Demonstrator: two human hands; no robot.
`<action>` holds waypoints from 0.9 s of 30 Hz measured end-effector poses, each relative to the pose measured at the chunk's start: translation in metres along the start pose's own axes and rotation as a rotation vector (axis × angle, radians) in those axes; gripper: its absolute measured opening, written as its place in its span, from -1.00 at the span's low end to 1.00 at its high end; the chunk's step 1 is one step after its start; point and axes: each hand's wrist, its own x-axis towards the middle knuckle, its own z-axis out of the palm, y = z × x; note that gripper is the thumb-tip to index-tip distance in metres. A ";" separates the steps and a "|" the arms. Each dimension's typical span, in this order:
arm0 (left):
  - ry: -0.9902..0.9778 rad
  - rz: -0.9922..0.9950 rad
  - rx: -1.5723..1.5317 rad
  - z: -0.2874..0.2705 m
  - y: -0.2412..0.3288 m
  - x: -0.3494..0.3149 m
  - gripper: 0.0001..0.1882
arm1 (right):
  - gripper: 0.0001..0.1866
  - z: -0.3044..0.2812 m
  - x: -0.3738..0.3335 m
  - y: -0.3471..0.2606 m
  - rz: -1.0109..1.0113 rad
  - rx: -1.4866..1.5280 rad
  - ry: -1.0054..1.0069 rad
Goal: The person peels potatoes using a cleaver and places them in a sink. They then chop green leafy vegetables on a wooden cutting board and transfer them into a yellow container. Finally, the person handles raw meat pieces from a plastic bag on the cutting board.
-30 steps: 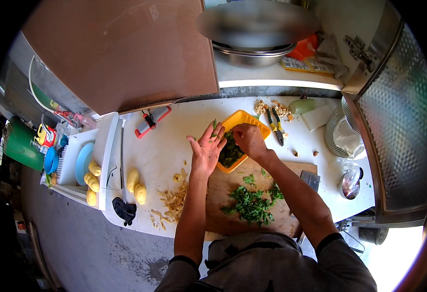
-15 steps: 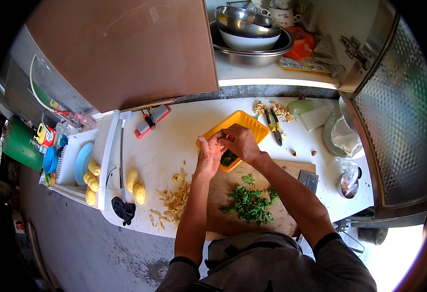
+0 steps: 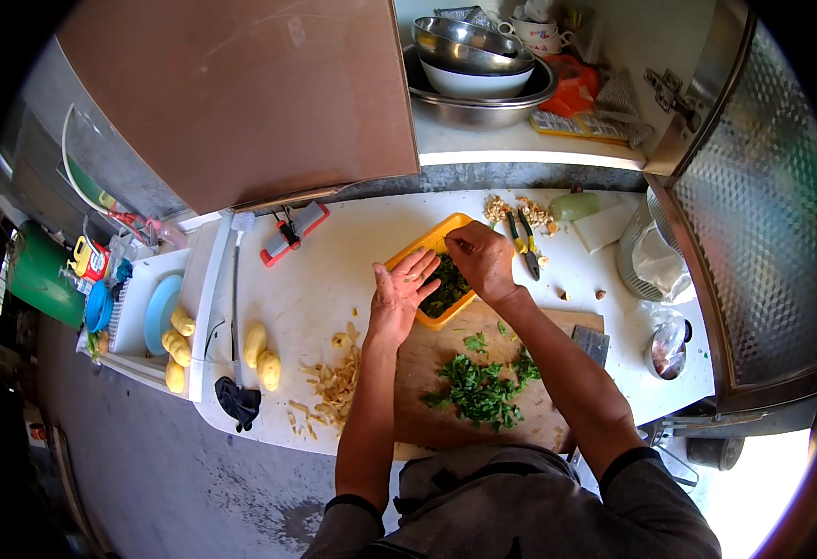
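Note:
My left hand (image 3: 399, 296) is held palm up with its fingers spread, beside a yellow plastic basket (image 3: 438, 323). A few tiny green bits cling to its palm. My right hand (image 3: 485, 263) is over the basket's right side, fingertips pinched together; whatever they hold is too small to make out. Dark green leaves (image 3: 447, 289) lie inside the basket, partly hidden by both hands. Nearer me, a heap of leafy greens (image 3: 483, 391) rests on a wooden cutting board (image 3: 418, 363), with loose sprigs (image 3: 475, 342) above it.
Potato peelings (image 3: 336, 380) and peeled potatoes (image 3: 261, 356) lie to the left. Green-and-black-handled pliers (image 3: 526, 244) sit by nutshell-like scraps (image 3: 520, 211). A dark rectangular blade (image 3: 591, 346) is on the board's right edge. Metal bowls (image 3: 483, 110) fill the cupboard; its glass door (image 3: 762, 224) stands open.
My hands have parted. The left one has opened out flat, fingers spread, while the right has shifted right and slightly up. More of the leaves in the basket now shows.

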 end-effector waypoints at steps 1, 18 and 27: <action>0.027 -0.009 0.018 0.001 -0.002 0.001 0.21 | -0.83 0.005 -0.004 0.018 -0.056 -0.108 -0.087; 0.247 -0.026 0.099 -0.005 0.001 0.012 -0.02 | -0.45 -0.010 -0.019 -0.018 -0.223 -0.326 -0.493; 0.444 0.267 0.601 -0.007 -0.036 0.020 -0.37 | -0.63 -0.037 -0.033 0.014 -0.172 -0.396 -0.433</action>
